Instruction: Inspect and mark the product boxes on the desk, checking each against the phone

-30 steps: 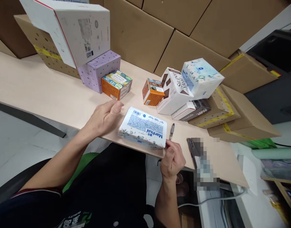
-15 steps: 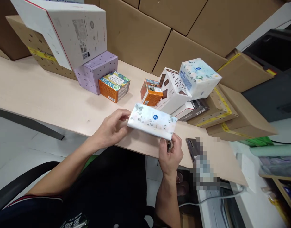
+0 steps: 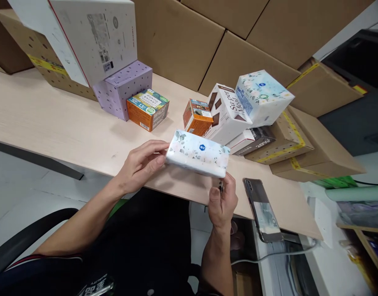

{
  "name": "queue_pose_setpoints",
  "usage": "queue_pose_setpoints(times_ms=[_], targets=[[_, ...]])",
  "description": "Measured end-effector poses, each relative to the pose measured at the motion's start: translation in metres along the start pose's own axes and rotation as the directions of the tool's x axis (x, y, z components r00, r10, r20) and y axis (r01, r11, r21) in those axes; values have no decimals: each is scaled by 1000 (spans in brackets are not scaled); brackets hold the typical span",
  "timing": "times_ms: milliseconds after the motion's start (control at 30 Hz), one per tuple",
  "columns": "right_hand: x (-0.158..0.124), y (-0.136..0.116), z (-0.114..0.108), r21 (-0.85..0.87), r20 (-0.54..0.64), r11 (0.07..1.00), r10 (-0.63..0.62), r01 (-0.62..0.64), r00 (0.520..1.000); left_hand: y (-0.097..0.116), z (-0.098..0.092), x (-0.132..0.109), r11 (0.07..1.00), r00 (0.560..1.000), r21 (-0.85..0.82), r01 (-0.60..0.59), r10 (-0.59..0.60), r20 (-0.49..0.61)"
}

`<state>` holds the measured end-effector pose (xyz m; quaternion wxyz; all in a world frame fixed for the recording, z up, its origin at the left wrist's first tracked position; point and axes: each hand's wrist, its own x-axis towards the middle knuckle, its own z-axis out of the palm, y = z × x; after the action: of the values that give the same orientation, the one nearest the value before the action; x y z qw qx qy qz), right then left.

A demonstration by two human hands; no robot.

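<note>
A soft pack of tissues (image 3: 197,153), pale blue and white with leaf prints and a blue logo, is held between my hands above the table's front edge. My left hand (image 3: 144,164) grips its left end, thumb in front and fingers reaching behind. At the lower right corner, my right hand (image 3: 223,201) supports it with curled fingers, the thumb bent below. A small dark thing (image 3: 220,187) shows between that thumb and the forefinger, too little of it to name. Behind the pack stands a small orange box (image 3: 197,117).
On the table (image 3: 68,123) stand a purple box (image 3: 124,90), another orange box (image 3: 148,110), a white "Super Meal" box (image 3: 227,113) and a larger tissue pack (image 3: 264,98). A phone (image 3: 263,209) lies right of my right hand. Cardboard cartons (image 3: 176,41) line the back.
The tissue pack has tilted slightly, and more of its lower side shows. My right thumb has come away from its front edge. My left fingers have straightened a little.
</note>
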<state>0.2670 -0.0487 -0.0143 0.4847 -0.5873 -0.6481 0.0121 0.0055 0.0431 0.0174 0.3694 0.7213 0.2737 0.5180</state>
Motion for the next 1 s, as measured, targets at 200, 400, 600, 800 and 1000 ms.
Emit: queue_pose_setpoints(times_ms=[200,400,600,800,1000], targets=[[3,-3,0,9,-15,999,-36,36,999,-1,1,-2,996,998,-83,-26,20,-66],[6,-8,1,-6,-30,998,-61,60,998,4,3,-4,992,984,28,120,-115,-140],[5,-9,3,-29,-19,999,-46,45,999,-1,4,-3,991,998,134,14,-6,-55],[9,0,-4,-75,-267,991,86,-110,960,0,4,-3,915,981,354,-191,183,56],[29,13,-17,-378,56,883,322,-278,945,-3,14,-2,738,914,552,-388,386,128]])
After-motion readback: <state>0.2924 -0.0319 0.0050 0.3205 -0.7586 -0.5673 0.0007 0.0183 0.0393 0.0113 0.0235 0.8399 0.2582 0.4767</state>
